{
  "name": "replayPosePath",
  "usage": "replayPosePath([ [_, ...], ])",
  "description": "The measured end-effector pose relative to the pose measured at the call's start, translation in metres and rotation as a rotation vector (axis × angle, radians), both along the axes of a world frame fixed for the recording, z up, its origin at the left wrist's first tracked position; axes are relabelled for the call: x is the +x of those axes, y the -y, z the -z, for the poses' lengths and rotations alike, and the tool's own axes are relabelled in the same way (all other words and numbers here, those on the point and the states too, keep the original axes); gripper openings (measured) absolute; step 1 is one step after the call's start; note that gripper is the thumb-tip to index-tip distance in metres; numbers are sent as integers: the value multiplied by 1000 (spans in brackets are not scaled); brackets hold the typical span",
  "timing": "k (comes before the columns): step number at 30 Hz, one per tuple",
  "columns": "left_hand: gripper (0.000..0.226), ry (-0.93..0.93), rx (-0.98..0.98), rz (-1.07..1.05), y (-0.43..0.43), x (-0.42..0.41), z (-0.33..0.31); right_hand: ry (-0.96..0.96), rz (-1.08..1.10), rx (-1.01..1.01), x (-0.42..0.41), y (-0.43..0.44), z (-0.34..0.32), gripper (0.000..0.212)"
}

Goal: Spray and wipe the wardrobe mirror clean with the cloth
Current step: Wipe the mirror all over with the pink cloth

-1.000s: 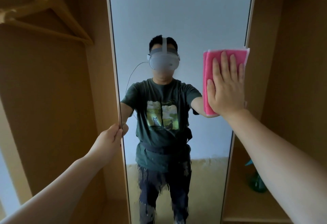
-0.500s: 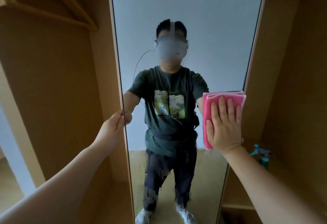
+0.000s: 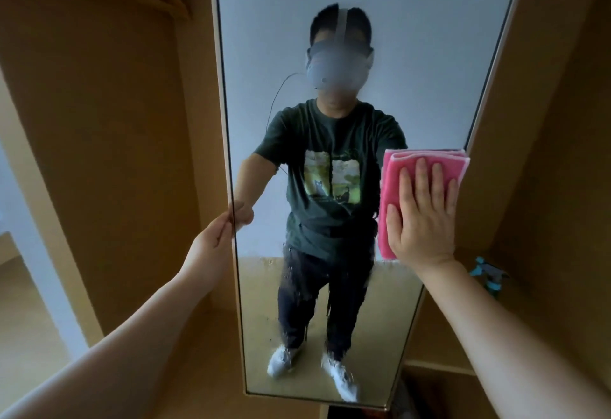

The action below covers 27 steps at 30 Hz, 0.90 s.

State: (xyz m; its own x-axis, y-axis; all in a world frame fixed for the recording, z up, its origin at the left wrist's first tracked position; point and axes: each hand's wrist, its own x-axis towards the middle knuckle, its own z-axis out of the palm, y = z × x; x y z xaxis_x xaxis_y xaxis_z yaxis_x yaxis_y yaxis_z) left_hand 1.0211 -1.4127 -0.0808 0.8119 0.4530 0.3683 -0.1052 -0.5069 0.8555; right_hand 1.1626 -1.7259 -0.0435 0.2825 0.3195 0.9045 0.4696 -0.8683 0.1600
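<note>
Fingers of the right hand (image 3: pixel 425 220) lay straight and together, the palm pressing a folded pink cloth (image 3: pixel 393 187) flat against the glass. Brown wooden wardrobe (image 3: pixel 109 127) panels filled both sides of the view. Between them stood the tall mirror (image 3: pixel 363 15), with the cloth near its right edge at mid-height. Wet streaks and droplets (image 3: pixel 297 289) blurred the lower glass beneath the cloth. The left hand (image 3: pixel 215 236) gripped the mirror's left edge, thumb and fingers closed on it. A teal-topped spray bottle (image 3: pixel 489 278) stood inside the wardrobe's right compartment, apart from both hands.
</note>
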Motion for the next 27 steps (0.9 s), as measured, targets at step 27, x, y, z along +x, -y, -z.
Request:
replayPosePath([
  [27, 46, 456, -203, 68, -3, 39, 94, 191, 118, 120, 14, -15, 9, 56],
])
